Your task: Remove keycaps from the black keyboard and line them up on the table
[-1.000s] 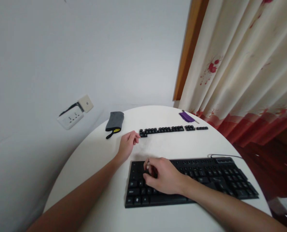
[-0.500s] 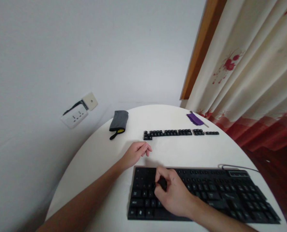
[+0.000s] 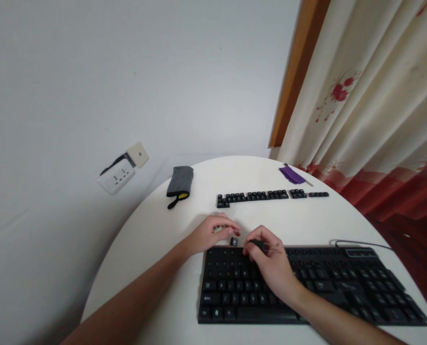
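Observation:
A black keyboard (image 3: 263, 314) lies on the white table, with keycaps gone from its upper left part. Over its top edge, my right hand (image 3: 271, 258) is closed around what looks like a keycap puller (image 3: 257, 244), a black handle with thin wire loops pointing right. One loose black keycap (image 3: 234, 241) rests just behind the keyboard's top left edge. My left hand (image 3: 213, 232) hovers beside that keycap, fingers loosely bent and apart; whether a fingertip touches it I cannot tell. Farther back, removed keycaps (image 3: 256, 197) sit in rows.
A folded grey cloth (image 3: 180, 181) with a yellow inside and black loop lies at the table's back left. At the back right is a purple cloth (image 3: 291, 174) by a thin stick. The keyboard cable (image 3: 360, 243) curves right. Wall and curtain border the round table (image 3: 155, 268).
My right hand has moved up and right from the left keys to the keyboard's top edge. My left hand has come rightward toward it. A loose keycap now shows between them.

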The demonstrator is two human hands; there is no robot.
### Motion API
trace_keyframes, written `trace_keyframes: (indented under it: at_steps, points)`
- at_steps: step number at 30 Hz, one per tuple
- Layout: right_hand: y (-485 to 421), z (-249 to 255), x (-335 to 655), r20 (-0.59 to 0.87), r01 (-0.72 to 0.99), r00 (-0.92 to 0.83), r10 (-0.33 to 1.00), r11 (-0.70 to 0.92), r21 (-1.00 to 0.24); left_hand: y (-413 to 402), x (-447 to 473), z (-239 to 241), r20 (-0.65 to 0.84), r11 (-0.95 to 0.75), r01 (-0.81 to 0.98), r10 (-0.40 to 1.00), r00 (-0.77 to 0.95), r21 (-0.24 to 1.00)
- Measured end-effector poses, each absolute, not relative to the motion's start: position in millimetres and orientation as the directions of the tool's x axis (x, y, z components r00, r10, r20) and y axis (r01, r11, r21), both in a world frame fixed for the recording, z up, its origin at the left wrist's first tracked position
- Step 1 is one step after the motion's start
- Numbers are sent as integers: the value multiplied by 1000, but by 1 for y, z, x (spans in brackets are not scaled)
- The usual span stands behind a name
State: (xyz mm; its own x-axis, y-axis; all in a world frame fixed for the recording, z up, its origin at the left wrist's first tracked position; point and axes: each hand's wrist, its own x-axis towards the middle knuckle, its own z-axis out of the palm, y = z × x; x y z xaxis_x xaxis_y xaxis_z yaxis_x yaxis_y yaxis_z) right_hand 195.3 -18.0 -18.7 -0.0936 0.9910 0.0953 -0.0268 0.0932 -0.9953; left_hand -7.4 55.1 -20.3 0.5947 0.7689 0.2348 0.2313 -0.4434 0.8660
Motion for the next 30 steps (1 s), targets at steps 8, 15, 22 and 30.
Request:
trace_keyframes:
  at_steps: [8, 15, 22, 30]
  points:
    - [-9, -27, 197, 28, -143, -4, 1000, 27, -989, 54, 0, -29, 369, -542, 241, 776, 511, 805]
    - [-9, -24, 194, 23, -121, 27, 999, 26, -992, 54, 2, -27, 480, -653, 241, 715, 509, 718]
    - [-7, -24, 193, -24, -126, 38, 999, -19, -992, 53, 5, -26, 552, -692, 236, 699, 454, 682]
    - [-11, -23, 193, 56, -87, 46, 997, 59, -994, 61, 3, -39, 453, -523, 445, 852, 262, 727]
